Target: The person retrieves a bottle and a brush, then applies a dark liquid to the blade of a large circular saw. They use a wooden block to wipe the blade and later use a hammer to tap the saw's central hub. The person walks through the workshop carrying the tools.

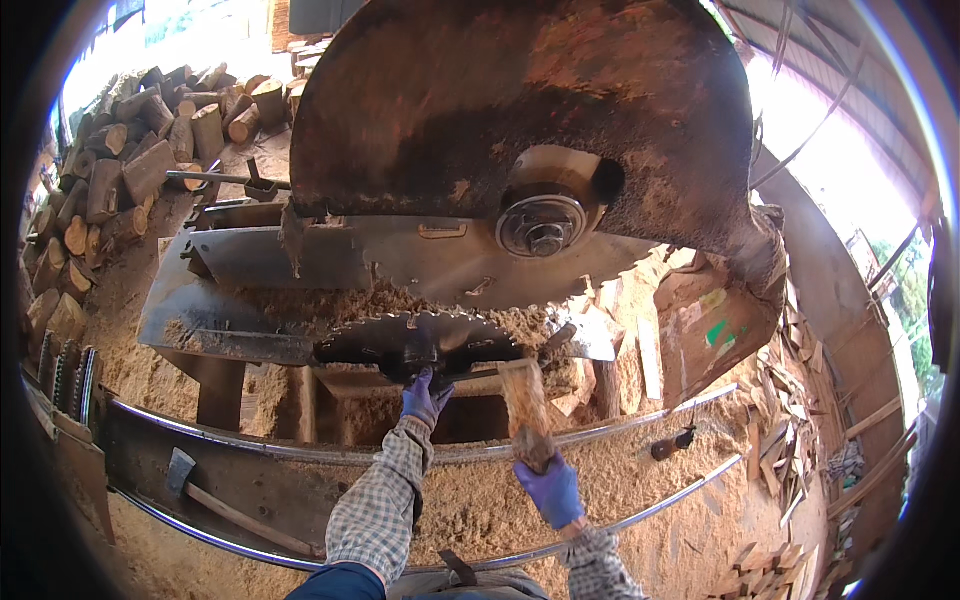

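My left hand (pixel 425 401), in a purple glove, is closed at the hub of the lower circular saw blade (pixel 475 333). Its fingers grip a dark wrench-like tool (pixel 422 352), partly hidden by the glove, with a bar reaching right. In my right hand (pixel 552 490), also gloved in purple, is the near end of a rough wood block (pixel 526 412). The block's far end meets or overlaps the bar's tip; contact is unclear. Above stands the large upper saw blade (pixel 440 265), its centre nut (pixel 546 238) exposed below a rusty guard (pixel 520 110).
Two metal rails (pixel 290 453) cross in front of me. An axe (pixel 235 510) lies at left, and a dark-handled object (pixel 672 445) rests on sawdust (pixel 610 470) at right. Logs (pixel 140 175) are piled far left; split wood (pixel 775 420) lies at right.
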`<state>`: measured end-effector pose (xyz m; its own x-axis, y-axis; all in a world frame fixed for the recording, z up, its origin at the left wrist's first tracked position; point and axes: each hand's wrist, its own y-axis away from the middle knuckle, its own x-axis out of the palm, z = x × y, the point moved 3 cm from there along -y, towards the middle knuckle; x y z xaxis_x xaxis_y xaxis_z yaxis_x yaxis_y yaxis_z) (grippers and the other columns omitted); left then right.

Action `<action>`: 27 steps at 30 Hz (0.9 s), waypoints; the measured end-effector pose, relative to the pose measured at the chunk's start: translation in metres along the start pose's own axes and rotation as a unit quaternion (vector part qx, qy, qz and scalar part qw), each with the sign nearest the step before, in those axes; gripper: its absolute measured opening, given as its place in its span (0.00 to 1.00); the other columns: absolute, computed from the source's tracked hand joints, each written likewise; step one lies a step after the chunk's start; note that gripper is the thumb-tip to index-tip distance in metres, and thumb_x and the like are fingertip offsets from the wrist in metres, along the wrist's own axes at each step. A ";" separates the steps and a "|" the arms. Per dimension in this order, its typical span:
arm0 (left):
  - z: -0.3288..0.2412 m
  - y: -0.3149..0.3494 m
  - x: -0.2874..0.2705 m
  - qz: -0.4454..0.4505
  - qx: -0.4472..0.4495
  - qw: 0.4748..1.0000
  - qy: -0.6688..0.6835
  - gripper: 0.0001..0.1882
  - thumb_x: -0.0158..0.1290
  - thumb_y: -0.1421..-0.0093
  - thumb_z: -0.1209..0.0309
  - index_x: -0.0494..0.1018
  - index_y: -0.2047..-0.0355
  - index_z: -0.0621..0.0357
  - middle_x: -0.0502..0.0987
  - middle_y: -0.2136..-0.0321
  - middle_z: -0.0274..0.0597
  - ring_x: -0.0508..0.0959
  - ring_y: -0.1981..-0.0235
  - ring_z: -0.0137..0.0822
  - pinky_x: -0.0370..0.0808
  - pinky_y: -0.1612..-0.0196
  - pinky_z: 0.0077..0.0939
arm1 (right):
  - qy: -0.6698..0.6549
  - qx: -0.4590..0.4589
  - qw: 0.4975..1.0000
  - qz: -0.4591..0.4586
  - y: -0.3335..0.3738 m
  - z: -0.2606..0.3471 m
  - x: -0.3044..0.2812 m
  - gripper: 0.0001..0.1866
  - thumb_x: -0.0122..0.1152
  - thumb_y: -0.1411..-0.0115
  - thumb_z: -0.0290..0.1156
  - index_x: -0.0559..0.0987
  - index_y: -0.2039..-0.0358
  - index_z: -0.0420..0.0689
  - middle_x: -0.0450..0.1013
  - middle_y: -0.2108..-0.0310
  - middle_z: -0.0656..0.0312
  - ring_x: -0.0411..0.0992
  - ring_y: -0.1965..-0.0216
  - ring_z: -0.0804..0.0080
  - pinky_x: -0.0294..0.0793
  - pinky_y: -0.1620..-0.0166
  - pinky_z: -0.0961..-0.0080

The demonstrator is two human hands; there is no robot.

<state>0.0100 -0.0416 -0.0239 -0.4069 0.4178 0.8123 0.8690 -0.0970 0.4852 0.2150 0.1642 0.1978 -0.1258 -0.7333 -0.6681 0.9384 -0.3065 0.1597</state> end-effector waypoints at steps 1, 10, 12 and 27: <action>-0.004 0.002 0.000 -0.005 -0.008 1.000 -0.005 0.19 0.58 0.38 0.64 0.71 0.48 0.50 0.77 0.53 0.41 0.78 0.54 0.50 0.78 0.49 0.54 | -0.004 -0.033 0.999 -0.027 0.007 0.004 -0.005 0.32 0.71 0.48 0.49 0.76 0.51 0.37 0.80 0.64 0.45 0.80 0.60 0.47 0.80 0.59 0.60; 0.008 0.096 0.061 0.128 -0.042 0.991 -0.011 0.11 0.57 0.36 0.62 0.73 0.59 0.53 0.81 0.66 0.43 0.82 0.58 0.46 0.80 0.50 0.52 | -0.172 0.155 0.970 -0.068 0.078 -0.093 -0.062 0.19 0.72 0.48 0.36 0.79 0.60 0.40 0.79 0.72 0.58 0.77 0.75 0.70 0.77 0.72 0.70; -0.005 0.143 0.144 0.216 -0.032 0.976 -0.007 0.11 0.58 0.36 0.60 0.74 0.62 0.53 0.81 0.67 0.41 0.83 0.57 0.46 0.81 0.49 0.49 | -0.240 0.197 0.945 -0.106 0.087 -0.099 -0.073 0.13 0.70 0.47 0.32 0.78 0.65 0.40 0.76 0.76 0.62 0.74 0.79 0.73 0.75 0.76 0.73; -0.063 0.203 0.402 0.251 -0.125 0.942 0.185 0.12 0.54 0.35 0.59 0.76 0.59 0.52 0.82 0.65 0.41 0.81 0.66 0.42 0.79 0.49 0.48 | -0.302 0.152 0.940 -0.050 0.131 -0.091 -0.053 0.11 0.70 0.45 0.31 0.78 0.67 0.39 0.75 0.79 0.64 0.72 0.81 0.77 0.72 0.77 0.77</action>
<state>0.0054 0.0502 0.4218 -0.0727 -0.0773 0.9944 0.9036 -0.4272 0.0329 0.3742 0.2181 0.1880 -0.4550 -0.8737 -0.1721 0.7876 -0.4851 0.3799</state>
